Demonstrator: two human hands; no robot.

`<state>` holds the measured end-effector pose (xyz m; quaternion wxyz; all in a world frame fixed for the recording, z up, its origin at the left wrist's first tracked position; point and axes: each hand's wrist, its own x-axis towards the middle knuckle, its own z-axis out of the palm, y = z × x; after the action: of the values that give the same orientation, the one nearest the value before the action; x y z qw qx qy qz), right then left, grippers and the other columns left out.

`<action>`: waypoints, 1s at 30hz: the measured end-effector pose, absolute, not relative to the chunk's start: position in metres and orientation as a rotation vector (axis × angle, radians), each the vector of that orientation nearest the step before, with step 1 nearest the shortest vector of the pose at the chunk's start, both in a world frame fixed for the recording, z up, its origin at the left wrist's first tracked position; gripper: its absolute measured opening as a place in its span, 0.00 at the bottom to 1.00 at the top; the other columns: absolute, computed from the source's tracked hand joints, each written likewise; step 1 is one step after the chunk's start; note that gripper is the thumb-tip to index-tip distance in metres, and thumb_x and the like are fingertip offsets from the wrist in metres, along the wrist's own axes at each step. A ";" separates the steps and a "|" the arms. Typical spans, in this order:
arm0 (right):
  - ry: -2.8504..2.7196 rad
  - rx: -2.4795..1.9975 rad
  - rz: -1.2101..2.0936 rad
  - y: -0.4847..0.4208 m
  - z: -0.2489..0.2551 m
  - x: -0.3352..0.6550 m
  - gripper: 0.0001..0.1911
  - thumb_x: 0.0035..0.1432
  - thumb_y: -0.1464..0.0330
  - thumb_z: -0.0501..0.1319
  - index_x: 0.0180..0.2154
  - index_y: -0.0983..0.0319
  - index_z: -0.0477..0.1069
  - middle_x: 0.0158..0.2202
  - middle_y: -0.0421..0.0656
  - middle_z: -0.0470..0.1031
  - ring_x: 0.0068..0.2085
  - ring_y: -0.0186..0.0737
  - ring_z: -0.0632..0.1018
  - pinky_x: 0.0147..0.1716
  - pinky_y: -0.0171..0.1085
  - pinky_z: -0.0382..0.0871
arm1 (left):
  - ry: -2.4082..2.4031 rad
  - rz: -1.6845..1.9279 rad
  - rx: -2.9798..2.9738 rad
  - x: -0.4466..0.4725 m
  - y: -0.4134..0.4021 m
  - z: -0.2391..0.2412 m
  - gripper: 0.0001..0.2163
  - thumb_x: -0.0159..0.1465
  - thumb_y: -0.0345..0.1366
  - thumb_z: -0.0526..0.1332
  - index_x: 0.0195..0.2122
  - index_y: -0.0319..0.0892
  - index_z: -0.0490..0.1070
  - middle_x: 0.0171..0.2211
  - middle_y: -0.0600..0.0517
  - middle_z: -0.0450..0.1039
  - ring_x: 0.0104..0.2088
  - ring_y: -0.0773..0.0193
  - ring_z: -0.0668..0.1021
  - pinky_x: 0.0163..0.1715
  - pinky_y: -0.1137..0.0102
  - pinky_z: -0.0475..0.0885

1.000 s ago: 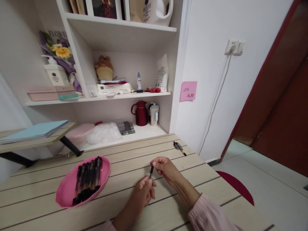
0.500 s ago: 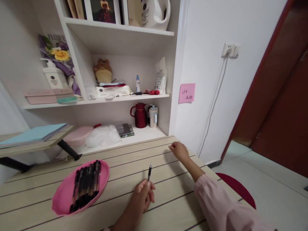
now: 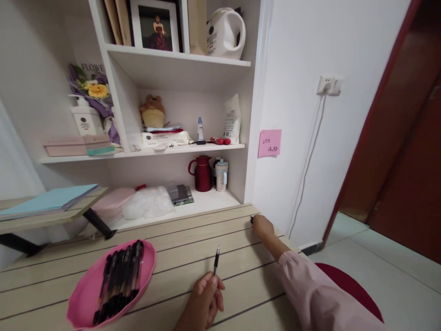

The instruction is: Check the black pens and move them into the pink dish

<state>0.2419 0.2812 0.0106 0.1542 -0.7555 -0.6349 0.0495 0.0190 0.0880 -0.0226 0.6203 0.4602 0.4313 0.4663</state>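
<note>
Upright in my left hand (image 3: 206,296), between thumb and fingers, is an uncapped pen (image 3: 216,260) with a black grip and its tip pointing up. Farther off, near the back right of the table, my right hand (image 3: 262,226) is closed with its fingertips pinched. A small black piece, which looks like a pen cap (image 3: 252,220), sticks out from those fingers; most of it is hidden. Left of my hands stands a pink scalloped plate (image 3: 80,299), where several black capped pens (image 3: 119,278) lie side by side.
Behind the table (image 3: 172,257) rises a white shelf unit with a red jug (image 3: 202,174), a light cup (image 3: 221,175) and a plastic-wrapped white bundle (image 3: 148,203). A small raised stand (image 3: 86,204) carries blue papers (image 3: 51,200) at left. A dark red round seat (image 3: 347,289) is at right.
The view has tipped up a little, so the scene sits lower. The black piece at my right fingertips now shows. My left hand still holds the pen upright.
</note>
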 end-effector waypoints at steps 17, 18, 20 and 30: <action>-1.938 -1.951 0.316 0.243 0.015 0.203 0.12 0.49 0.78 0.54 0.36 0.68 0.71 0.39 0.58 0.75 0.43 0.49 0.75 0.39 0.40 0.64 | 1.008 1.093 1.066 0.020 0.085 -0.015 0.21 0.52 0.57 0.55 0.28 0.41 0.63 0.14 0.58 0.65 0.07 0.80 0.52 0.07 0.78 0.39; -1.953 -1.898 0.364 0.236 0.013 0.194 0.11 0.47 0.79 0.55 0.35 0.67 0.71 0.38 0.56 0.75 0.42 0.48 0.75 0.38 0.39 0.64 | 1.006 1.109 1.060 0.021 0.084 -0.014 0.21 0.52 0.56 0.56 0.28 0.41 0.63 0.14 0.58 0.65 0.07 0.80 0.52 0.08 0.78 0.40; -1.969 -1.783 0.474 0.220 0.012 0.179 0.08 0.44 0.78 0.58 0.29 0.65 0.71 0.34 0.51 0.76 0.39 0.45 0.75 0.36 0.36 0.64 | 1.002 1.138 1.042 0.022 0.082 -0.011 0.20 0.53 0.55 0.55 0.28 0.41 0.63 0.14 0.58 0.64 0.07 0.80 0.51 0.08 0.78 0.39; -1.193 -0.921 1.283 0.164 0.033 0.162 0.15 0.45 0.63 0.60 0.36 0.61 0.65 0.21 0.34 0.65 0.18 0.27 0.64 0.15 0.28 0.51 | 0.974 1.132 1.077 0.023 0.072 0.000 0.18 0.56 0.52 0.54 0.29 0.40 0.62 0.13 0.59 0.63 0.08 0.80 0.51 0.10 0.78 0.38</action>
<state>0.1619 0.1640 0.0326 0.5491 -0.3888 -0.5037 0.5419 0.0231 0.0720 0.0001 0.6054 0.4655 0.4212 0.4893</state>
